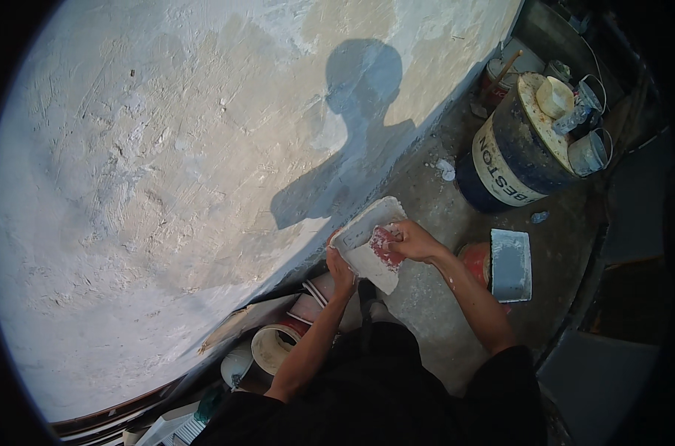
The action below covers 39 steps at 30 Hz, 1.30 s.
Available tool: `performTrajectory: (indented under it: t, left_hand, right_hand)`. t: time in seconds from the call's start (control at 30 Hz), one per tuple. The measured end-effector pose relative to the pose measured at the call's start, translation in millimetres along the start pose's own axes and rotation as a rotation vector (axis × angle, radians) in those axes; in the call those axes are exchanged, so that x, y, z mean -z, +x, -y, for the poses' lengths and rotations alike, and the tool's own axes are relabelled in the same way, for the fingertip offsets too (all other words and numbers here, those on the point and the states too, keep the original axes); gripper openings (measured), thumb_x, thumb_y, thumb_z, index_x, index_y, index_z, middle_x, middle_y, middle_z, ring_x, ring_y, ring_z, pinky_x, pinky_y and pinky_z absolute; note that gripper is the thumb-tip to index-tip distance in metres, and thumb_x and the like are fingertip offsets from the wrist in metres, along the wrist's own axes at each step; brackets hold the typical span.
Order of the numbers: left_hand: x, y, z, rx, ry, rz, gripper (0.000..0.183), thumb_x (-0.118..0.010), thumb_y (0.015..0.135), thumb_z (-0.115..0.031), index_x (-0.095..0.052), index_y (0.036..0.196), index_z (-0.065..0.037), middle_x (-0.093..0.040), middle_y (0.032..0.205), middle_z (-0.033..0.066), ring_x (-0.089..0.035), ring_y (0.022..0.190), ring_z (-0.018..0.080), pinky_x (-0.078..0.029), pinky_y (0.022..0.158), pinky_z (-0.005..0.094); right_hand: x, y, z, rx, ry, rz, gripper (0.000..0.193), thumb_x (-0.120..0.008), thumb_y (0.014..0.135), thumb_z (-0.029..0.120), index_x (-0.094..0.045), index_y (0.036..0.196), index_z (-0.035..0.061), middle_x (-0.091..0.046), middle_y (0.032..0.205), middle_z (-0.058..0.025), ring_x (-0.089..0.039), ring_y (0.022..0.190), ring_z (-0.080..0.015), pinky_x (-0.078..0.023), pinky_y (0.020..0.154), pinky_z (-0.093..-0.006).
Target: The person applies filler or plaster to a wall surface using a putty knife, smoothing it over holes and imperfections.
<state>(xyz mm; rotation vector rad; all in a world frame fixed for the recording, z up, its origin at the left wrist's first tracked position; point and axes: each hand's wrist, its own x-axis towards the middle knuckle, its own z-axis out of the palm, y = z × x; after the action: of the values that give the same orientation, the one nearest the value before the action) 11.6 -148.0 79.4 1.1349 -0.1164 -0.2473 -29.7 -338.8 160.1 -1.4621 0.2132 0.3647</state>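
Observation:
My left hand (340,266) grips the lower edge of a flat white putty-covered board (367,239), held tilted in front of me. My right hand (411,239) holds a reddish putty knife (385,247) whose blade lies flat on the board's surface. Both forearms come up from the lower edge, over my dark clothes. Straight ahead stands a rough wall (174,163) patched with white and beige filler, with my shadow (356,134) cast on it.
A large dark drum (512,160) at the right carries small tins and a cup on its lid. A red bucket with a flat grey trowel (511,264) sits by my right arm. More buckets (274,346) stand below left by the wall's foot.

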Motion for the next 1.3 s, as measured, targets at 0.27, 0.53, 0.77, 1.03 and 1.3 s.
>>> performTrajectory:
  t: [0.27,0.53,0.77,1.03,1.3]
  left_hand:
    - [-2.8,-1.7,3.6,0.09,-0.115,0.021,0.051,-0.023,0.101,-0.04,-0.038,0.13,0.0,-0.051,0.12,0.016,-0.052,0.112,0.0238,-0.042,0.097,0.0369]
    - [16.1,5.7,20.0,0.12,-0.135,0.031,0.053,-0.021,0.101,-0.042,-0.039,0.129,-0.001,-0.052,0.118,0.015,-0.053,0.108,0.0217,-0.041,0.096,0.036]
    - [10.3,6.4,10.9,0.129,-0.032,0.034,0.052,-0.02,0.101,-0.041,-0.04,0.128,-0.001,-0.053,0.116,0.0144,-0.054,0.107,0.0207,-0.042,0.094,0.0346]
    - [34.8,12.1,20.2,0.34,-0.245,-0.097,0.054,-0.025,0.1,-0.047,-0.04,0.13,-0.004,-0.05,0.123,0.0117,-0.051,0.114,0.0234,-0.04,0.099,0.0383]
    - [98.6,-2.3,27.0,0.39,-0.159,-0.181,0.066,-0.025,0.096,-0.057,-0.031,0.139,-0.008,-0.042,0.137,0.0117,-0.045,0.124,0.0289,-0.035,0.104,0.0433]
  right_hand:
    - [-3.9,10.2,-0.6,0.007,0.117,-0.059,0.024,-0.06,0.084,-0.002,-0.057,0.107,-0.0069,-0.065,0.091,-0.009,-0.062,0.08,-0.0118,-0.051,0.069,-0.0258]
    - [-11.1,17.5,-1.9,-0.005,0.303,-0.116,0.027,-0.06,0.086,0.001,-0.054,0.111,-0.0066,-0.065,0.093,-0.0098,-0.063,0.079,-0.0122,-0.053,0.071,-0.0256]
    - [-9.2,15.1,-12.4,-0.017,0.376,-0.125,0.03,-0.06,0.086,0.003,-0.053,0.114,-0.0051,-0.065,0.094,-0.0107,-0.064,0.079,-0.0135,-0.054,0.07,-0.0264]
    - [-6.5,19.5,-14.2,0.005,0.433,-0.17,0.031,-0.061,0.086,0.003,-0.052,0.115,-0.0049,-0.066,0.094,-0.009,-0.064,0.08,-0.0125,-0.053,0.072,-0.026]
    - [7.9,86.9,-40.4,0.225,0.618,-0.486,0.036,-0.062,0.085,0.005,-0.049,0.116,-0.0059,-0.064,0.099,-0.0103,-0.064,0.083,-0.0148,-0.054,0.072,-0.029]
